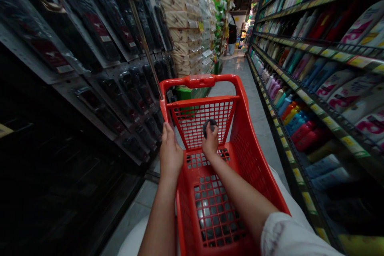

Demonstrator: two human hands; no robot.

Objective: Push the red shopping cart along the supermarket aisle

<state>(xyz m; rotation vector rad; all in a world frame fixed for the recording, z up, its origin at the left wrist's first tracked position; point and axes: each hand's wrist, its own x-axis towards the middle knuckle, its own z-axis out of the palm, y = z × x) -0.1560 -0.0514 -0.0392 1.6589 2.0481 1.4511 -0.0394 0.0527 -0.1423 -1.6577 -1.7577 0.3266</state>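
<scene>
A red plastic shopping cart (258,140) with mesh panels fills the middle of the head view. My left hand (171,152) is closed on the cart's left rim, near the corner below the handle. Inside the basket, my right hand (211,142) grips a dark grey wad (209,127), which looks like a cloth or a scrubbing pad. It is at the mesh end panel (186,118); whether it touches the mesh I cannot tell. Through the basket's grid floor (220,208) the tiles show.
Packaged belts (99,24) hang on a rack at left. Past them are stacked wrapped packs (184,28) and green packages (216,8). Shelves of bottles (295,116) line the right side. A tiled aisle (237,68) leads away, with a person (232,32) at its far end.
</scene>
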